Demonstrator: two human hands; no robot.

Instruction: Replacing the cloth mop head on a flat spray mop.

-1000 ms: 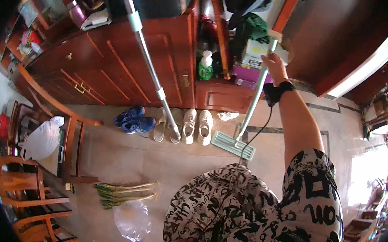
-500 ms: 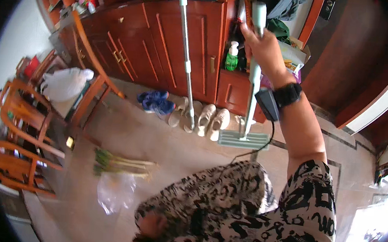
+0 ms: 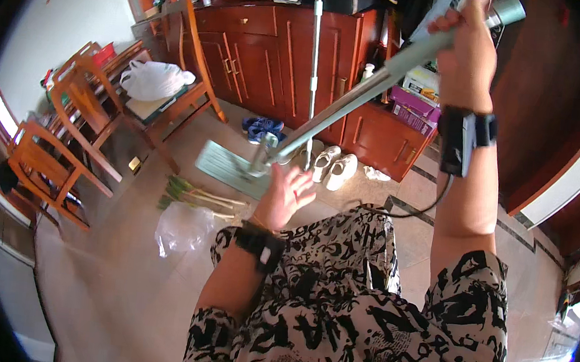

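My right hand (image 3: 471,52) is raised at the upper right, wrapped around the thick upper end of a flat mop. The mop's pole (image 3: 355,102) slants down to the left, and its pale green flat head (image 3: 226,165) hangs over or rests on the floor; I cannot tell which. Below the mop head, near the lower end of the pole, my left hand (image 3: 284,198) is open with its fingers spread and holds nothing. A bunch of long green onions (image 3: 202,197) lies on the floor by the mop head, beside a clear plastic bag (image 3: 184,228).
A second pole (image 3: 315,59) stands upright before the red-brown cabinet (image 3: 284,49). White shoes (image 3: 340,171) and blue shoes (image 3: 262,129) line the cabinet's foot. Wooden chairs (image 3: 63,168) stand at left, one bearing a white bag (image 3: 154,81). Purple boxes (image 3: 413,112) sit on the low cabinet.
The mop has gone from nearly upright to slanted, its head swinging left toward the green onions. My right hand has moved up and right with it. My left hand has risen and spread its fingers.
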